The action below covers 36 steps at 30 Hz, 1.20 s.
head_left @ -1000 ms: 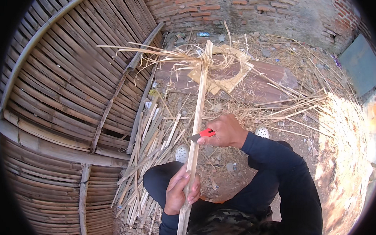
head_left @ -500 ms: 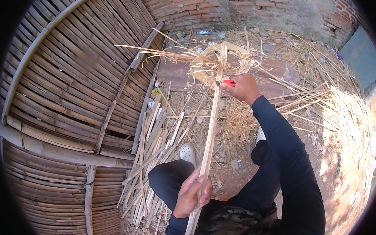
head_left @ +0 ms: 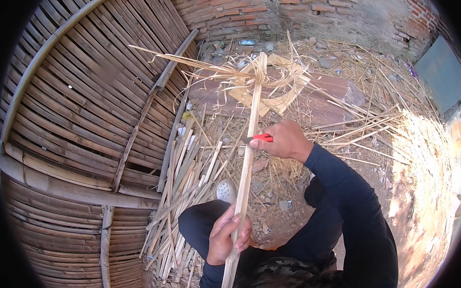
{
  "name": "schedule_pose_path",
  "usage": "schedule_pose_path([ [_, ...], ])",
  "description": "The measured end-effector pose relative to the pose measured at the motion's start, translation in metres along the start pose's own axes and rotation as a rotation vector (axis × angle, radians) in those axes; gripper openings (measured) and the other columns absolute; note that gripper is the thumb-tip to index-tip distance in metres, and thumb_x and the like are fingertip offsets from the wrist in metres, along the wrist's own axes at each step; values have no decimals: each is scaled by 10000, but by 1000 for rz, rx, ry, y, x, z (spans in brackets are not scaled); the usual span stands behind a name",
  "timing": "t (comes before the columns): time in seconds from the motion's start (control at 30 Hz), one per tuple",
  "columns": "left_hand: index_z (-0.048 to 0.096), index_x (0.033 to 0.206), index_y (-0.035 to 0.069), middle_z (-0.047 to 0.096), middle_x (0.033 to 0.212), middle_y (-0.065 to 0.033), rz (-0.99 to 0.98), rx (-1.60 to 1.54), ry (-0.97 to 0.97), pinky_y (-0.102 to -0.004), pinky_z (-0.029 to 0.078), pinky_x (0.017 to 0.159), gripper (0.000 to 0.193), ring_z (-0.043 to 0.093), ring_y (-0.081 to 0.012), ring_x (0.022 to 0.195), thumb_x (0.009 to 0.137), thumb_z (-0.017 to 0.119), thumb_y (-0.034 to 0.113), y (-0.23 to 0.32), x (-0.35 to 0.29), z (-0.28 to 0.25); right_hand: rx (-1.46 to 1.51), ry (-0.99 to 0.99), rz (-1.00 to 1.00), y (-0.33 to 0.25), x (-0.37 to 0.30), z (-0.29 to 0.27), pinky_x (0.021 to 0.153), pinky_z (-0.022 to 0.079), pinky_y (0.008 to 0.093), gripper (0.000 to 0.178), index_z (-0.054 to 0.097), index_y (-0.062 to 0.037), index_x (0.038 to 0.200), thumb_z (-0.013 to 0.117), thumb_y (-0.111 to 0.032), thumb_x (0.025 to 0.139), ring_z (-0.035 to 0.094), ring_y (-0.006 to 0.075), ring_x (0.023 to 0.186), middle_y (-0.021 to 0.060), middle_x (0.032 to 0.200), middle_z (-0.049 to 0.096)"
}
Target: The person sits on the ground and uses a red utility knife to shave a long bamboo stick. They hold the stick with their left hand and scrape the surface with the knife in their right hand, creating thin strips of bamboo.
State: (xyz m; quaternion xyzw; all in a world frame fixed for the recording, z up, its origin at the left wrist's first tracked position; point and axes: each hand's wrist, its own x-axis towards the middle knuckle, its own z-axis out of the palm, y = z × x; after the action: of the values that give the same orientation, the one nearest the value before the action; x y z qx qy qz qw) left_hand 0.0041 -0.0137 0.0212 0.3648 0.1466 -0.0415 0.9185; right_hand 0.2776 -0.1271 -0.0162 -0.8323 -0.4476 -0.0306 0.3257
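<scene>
A long pale bamboo strip (head_left: pixel 246 179) runs from my lap away toward a heap of curled shavings. My left hand (head_left: pixel 229 236) is wrapped round its near part. In my right hand (head_left: pixel 285 140) is a red-handled knife (head_left: pixel 261 138), gripped by the handle. The dark blade lies across the strip, about midway along its visible length. At the far end, the strip passes over a flat, pale ring-shaped piece (head_left: pixel 292 93), with curly bamboo shavings (head_left: pixel 238 75) tangled around it. Most of the knife's handle is hidden in my fist.
Split bamboo strips (head_left: pixel 183 181) lie piled on the left, beside a slatted bamboo wall (head_left: pixel 86 98). Under the shavings is a reddish-brown slab (head_left: pixel 335 92). Behind stands a brick wall (head_left: pixel 231 12); a grey-green panel (head_left: pixel 441 73) leans at the right. Straw and thin slivers litter the ground.
My right hand has drawn the knife back along the strip toward me, away from the shavings. The strip's far end has shifted slightly left. My left hand keeps its hold.
</scene>
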Motion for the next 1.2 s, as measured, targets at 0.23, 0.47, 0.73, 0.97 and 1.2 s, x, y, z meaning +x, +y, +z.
schedule_pose_path([
  [0.23, 259, 1480, 43, 452, 690, -73, 48, 151, 107, -209, 330, 371, 518, 372, -91, 433, 993, 389, 160, 9, 1, 2, -31, -8, -110, -35, -16, 14, 462, 441, 421, 683, 650, -93, 578, 563, -741, 776, 579, 325, 469, 118, 473, 540],
  [0.47, 260, 1479, 41, 448, 691, -70, 41, 175, 115, -215, 329, 366, 520, 368, -92, 432, 991, 390, 166, 8, -2, 0, -66, -133, 79, -20, 5, 12, 603, 497, 461, 741, 718, -96, 694, 475, -790, 786, 655, 322, 626, 149, 599, 630],
  [0.73, 225, 1507, 55, 448, 698, -49, 0, 233, 109, -208, 342, 389, 597, 376, -83, 451, 962, 455, 131, -1, -10, -2, -177, -121, 243, 25, 33, 6, 631, 511, 449, 740, 740, -68, 807, 447, -746, 841, 661, 339, 645, 186, 616, 631],
  [0.97, 192, 1526, 87, 446, 715, -19, -2, 178, 80, -195, 341, 425, 663, 387, -66, 490, 940, 500, 53, 9, -9, 0, -60, 5, -19, 6, 21, 23, 556, 469, 450, 733, 689, -74, 658, 466, -753, 821, 615, 351, 574, 159, 561, 596],
  [1.2, 213, 1507, 58, 436, 737, -21, -29, 245, 47, -196, 326, 414, 731, 365, -64, 488, 862, 554, 16, 1, -8, 1, -179, 129, 93, 63, 43, 25, 564, 484, 444, 732, 698, -77, 658, 462, -750, 822, 629, 334, 607, 148, 599, 620],
])
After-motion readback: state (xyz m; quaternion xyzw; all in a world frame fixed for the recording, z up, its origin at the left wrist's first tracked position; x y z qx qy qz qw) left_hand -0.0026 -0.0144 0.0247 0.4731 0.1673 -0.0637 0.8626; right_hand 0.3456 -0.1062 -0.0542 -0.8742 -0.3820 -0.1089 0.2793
